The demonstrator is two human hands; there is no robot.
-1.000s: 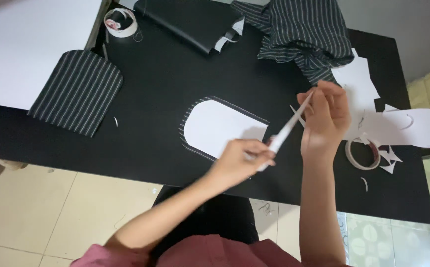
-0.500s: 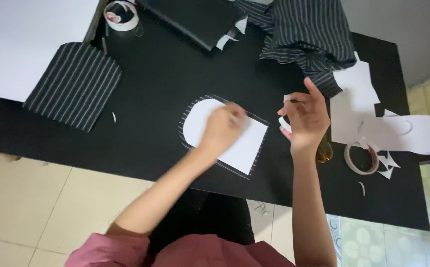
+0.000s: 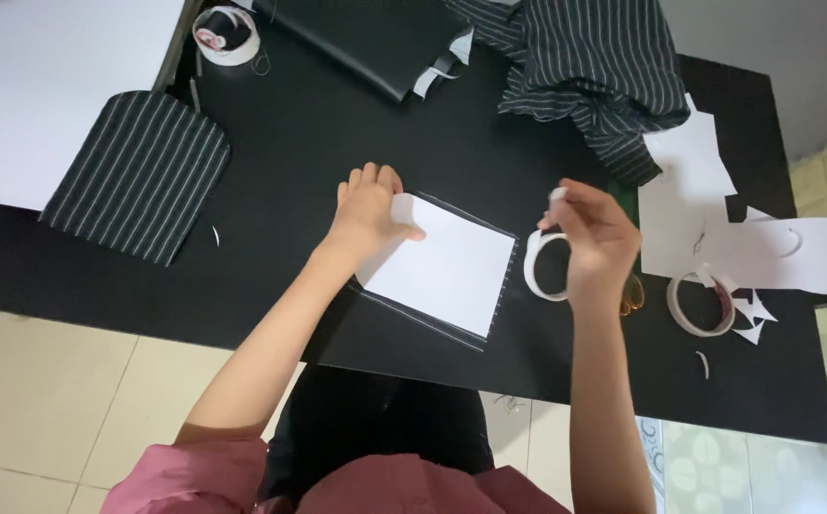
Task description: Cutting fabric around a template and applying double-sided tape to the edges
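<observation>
Since half a second back, both hands had dropped lower and the left hand point(image 3: 368, 211) had slid to the rounded end of the white paper piece point(image 3: 440, 268), covering it. Its fingers lay close together and flat, pressing the paper down on the black table point(image 3: 318, 143), thumb stuck out over the sheet. Under the paper, a dark striped fabric piece point(image 3: 490, 328) peeked out along the edge farthest from those fingers.

The right hand point(image 3: 596, 243) was curled up, fingertips pinching a small white bit, probably a tape end, though I couldn't tell for sure. A white tape roll point(image 3: 539, 266) sat right under that hand, touching it, just beside the paper's straight edge.

Further out past the right hand was another tape roll point(image 3: 697, 306), white paper scraps point(image 3: 708, 209) and a crumpled striped cloth point(image 3: 594, 67). Way off beyond the left fingers lay a rounded striped fabric panel point(image 3: 137, 176) and one more tape roll point(image 3: 226, 36).
</observation>
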